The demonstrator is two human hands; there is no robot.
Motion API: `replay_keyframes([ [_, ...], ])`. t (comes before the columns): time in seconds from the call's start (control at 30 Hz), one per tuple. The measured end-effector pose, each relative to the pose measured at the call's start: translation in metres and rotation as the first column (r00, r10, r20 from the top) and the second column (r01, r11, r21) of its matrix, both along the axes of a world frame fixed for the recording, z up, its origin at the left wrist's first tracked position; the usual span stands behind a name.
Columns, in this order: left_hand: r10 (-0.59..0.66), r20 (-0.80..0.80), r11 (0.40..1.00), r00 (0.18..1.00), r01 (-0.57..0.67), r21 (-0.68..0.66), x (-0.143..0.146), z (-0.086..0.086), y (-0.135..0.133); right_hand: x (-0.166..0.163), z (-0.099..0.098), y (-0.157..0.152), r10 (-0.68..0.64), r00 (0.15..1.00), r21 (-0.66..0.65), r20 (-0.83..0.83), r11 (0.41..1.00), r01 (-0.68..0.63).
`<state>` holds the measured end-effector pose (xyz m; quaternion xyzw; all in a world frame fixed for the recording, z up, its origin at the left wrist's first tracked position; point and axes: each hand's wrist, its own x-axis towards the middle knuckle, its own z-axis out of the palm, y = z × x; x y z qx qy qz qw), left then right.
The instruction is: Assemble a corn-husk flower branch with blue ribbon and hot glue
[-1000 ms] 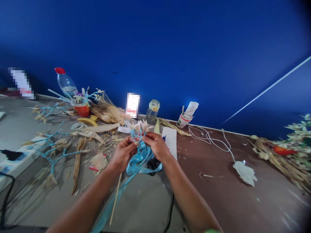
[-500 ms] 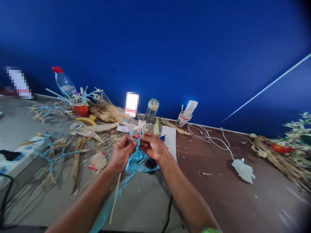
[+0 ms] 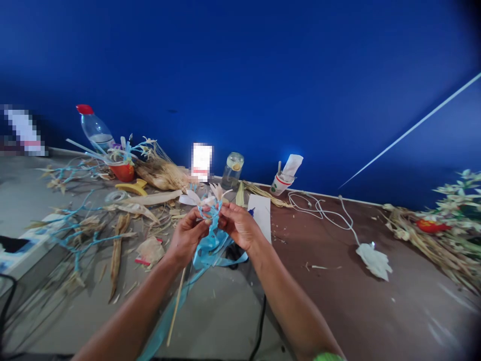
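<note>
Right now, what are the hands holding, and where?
The left hand and right hand pinch a pale flower just under its petals, at the blue ribbon wrapping.

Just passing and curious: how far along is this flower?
Done: the flower has spread petals, and blue-wrapped sprigs lie at the left. In hand: the left hand grips the flower under its petals while the right hand pinches ribbon against it. Left, seemingly: the stick below is bare, with loose ribbon trailing to the table.
</note>
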<state>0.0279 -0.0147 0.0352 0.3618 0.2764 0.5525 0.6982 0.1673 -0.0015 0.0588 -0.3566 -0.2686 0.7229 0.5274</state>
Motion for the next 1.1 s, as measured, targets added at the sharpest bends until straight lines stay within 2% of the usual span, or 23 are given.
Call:
replay_keyframes([
  [0.1,0.056,-0.070,0.998,0.996,-0.054,0.035,0.000,-0.007,0.001,0.001,0.002,-0.002,-0.019,1.000,-0.043,-0.019,0.999,0.018],
  [0.27,0.231,-0.247,0.970,0.941,-0.203,0.134,-0.002,-0.015,0.003,0.005,0.006,-0.008,-0.032,0.994,-0.047,0.105,0.998,0.037],
  [0.37,0.225,-0.263,0.970,0.938,-0.190,0.151,-0.002,-0.012,0.003,0.005,0.009,-0.012,-0.005,0.986,-0.003,0.168,1.000,0.006],
  [0.5,0.209,-0.282,0.973,0.936,-0.170,0.159,-0.001,-0.008,0.001,0.000,0.009,-0.014,-0.033,0.974,0.054,0.224,0.998,0.021],
  [0.7,0.214,-0.291,0.971,0.932,-0.170,0.168,-0.001,-0.007,0.001,-0.011,0.004,-0.016,-0.228,0.956,0.148,0.184,0.968,0.202],
  [0.8,0.226,-0.292,0.968,0.929,-0.180,0.176,-0.001,-0.008,0.001,-0.015,0.004,-0.018,-0.277,0.942,0.202,0.188,0.950,0.239],
  [0.93,0.225,-0.293,0.970,0.929,-0.185,0.158,-0.001,-0.006,0.001,-0.017,0.004,-0.020,-0.283,0.925,0.286,0.254,0.935,0.208],
  [1.1,0.183,-0.184,0.982,0.966,-0.170,0.079,0.001,-0.002,0.000,-0.016,0.002,-0.019,-0.213,0.954,0.237,0.209,0.958,0.162],
])
